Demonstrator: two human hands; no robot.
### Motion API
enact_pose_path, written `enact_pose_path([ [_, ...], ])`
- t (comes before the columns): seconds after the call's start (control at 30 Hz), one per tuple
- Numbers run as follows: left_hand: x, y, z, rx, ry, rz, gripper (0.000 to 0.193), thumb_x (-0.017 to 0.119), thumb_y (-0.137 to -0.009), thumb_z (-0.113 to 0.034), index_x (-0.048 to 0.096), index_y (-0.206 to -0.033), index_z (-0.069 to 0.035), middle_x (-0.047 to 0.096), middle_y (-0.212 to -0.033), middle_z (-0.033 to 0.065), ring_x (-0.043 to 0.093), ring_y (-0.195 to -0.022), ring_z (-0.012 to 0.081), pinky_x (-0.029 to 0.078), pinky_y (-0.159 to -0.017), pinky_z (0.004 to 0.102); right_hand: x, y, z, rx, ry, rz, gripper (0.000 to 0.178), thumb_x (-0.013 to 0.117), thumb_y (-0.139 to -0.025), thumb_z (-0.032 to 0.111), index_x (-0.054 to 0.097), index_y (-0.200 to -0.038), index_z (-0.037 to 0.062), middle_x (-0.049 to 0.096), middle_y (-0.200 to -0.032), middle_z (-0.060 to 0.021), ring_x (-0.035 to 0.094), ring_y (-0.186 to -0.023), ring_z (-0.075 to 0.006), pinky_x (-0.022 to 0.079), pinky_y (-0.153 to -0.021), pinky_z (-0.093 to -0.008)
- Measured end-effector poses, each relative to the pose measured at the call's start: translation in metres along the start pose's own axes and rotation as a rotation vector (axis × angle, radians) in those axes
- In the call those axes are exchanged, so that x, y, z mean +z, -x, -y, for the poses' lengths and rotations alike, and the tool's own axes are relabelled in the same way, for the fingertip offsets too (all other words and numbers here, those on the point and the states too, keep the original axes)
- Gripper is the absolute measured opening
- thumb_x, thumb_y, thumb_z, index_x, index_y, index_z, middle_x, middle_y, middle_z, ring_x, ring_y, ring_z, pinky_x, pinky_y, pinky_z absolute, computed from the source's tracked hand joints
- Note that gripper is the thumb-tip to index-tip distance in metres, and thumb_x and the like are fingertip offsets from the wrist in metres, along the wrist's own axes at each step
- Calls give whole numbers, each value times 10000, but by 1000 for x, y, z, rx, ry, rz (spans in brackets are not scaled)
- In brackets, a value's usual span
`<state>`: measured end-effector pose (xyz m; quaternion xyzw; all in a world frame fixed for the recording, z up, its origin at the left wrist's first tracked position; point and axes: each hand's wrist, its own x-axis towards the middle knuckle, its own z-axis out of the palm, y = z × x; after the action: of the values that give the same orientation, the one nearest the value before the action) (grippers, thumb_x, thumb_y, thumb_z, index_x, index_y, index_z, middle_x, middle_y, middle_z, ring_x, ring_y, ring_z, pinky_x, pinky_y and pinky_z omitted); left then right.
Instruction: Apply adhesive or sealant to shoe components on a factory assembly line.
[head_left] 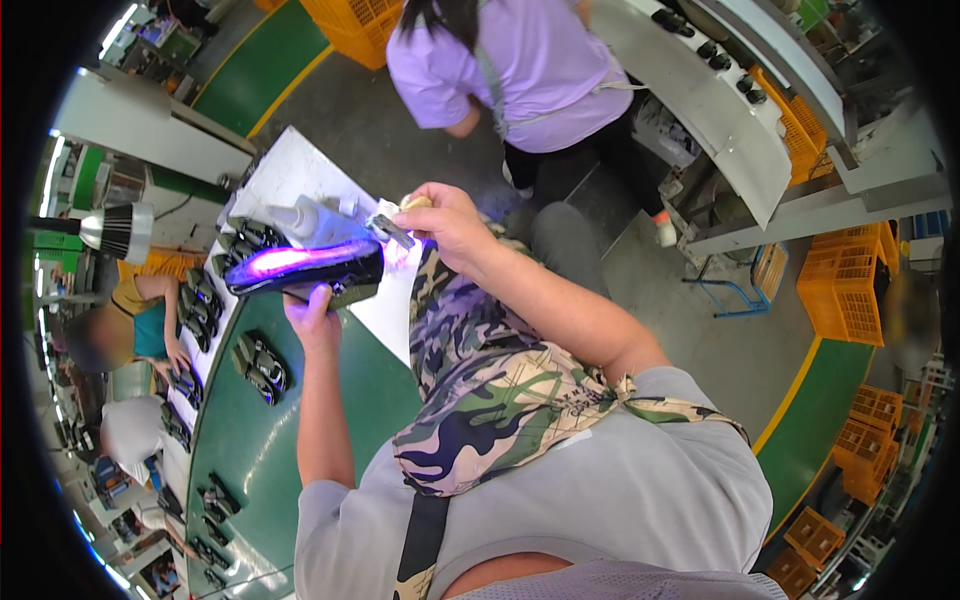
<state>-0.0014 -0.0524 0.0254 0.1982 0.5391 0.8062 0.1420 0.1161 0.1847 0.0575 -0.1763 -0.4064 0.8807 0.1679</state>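
Observation:
My left hand (314, 312) is closed around the underside of a dark, glossy shoe (355, 272), holding it on its side above the bench. A bright purple-pink glow lies along the shoe's length. At the shoe's right end, my right hand (448, 222) pinches a small tool with a pale, yellowish part and a grey, flat end (391, 230). Whether that end touches the shoe, I cannot tell. Just behind the shoe lies a whitish squeeze bottle (320, 222) with a pointed nozzle. Several dark shoes (250, 236) sit close by on the white board (300, 170).
A metal-shaded lamp (118, 231) juts in from the left. More shoes (262, 367) rest on the green conveyor (270, 450). One person in a purple shirt (540, 70) stands ahead; others work at left. Orange crates (845, 285) and a blue-framed stool (745, 280) stand at right.

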Motion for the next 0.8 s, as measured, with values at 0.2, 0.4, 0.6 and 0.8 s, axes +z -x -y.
enact_pose_path([
  [0.2, 31, -14, -4, -49, 103, 94, 666, 739, -763, -92, 438, -1350, -5, 579, -1238, 95, 563, -1185, 259, 410, -1082, 401, -50, 2, 22, -35, -241, -90, 152, 700, -829, 42, 560, -886, 66, 620, -821, -48, 586, -701, -142, 459, -632, -288],
  [0.4, 115, -66, -1, -83, 19, 188, 649, 712, -791, -101, 421, -1360, 11, 568, -1254, 115, 567, -1152, 256, 413, -1053, 393, -158, -11, -6, -41, -400, -304, 114, 673, -858, 78, 589, -933, 97, 662, -878, -43, 633, -792, -174, 503, -715, -370],
  [0.6, 319, -166, -43, 129, -74, 434, 601, 715, -779, -56, 454, -1313, 35, 581, -1208, 116, 572, -1101, 231, 429, -1017, 375, -251, -21, -37, -47, -472, -428, 140, 688, -849, 92, 579, -935, 105, 663, -873, -39, 620, -753, -166, 480, -661, -329],
  [0.8, 562, -295, -91, 358, -350, 767, 365, 766, -813, -182, 624, -1061, 44, 689, -958, 128, 680, -848, 206, 560, -756, 332, -302, -24, -49, -6, -472, -492, 171, 709, -829, 74, 555, -893, 111, 640, -830, -24, 594, -703, -140, 464, -631, -310],
])
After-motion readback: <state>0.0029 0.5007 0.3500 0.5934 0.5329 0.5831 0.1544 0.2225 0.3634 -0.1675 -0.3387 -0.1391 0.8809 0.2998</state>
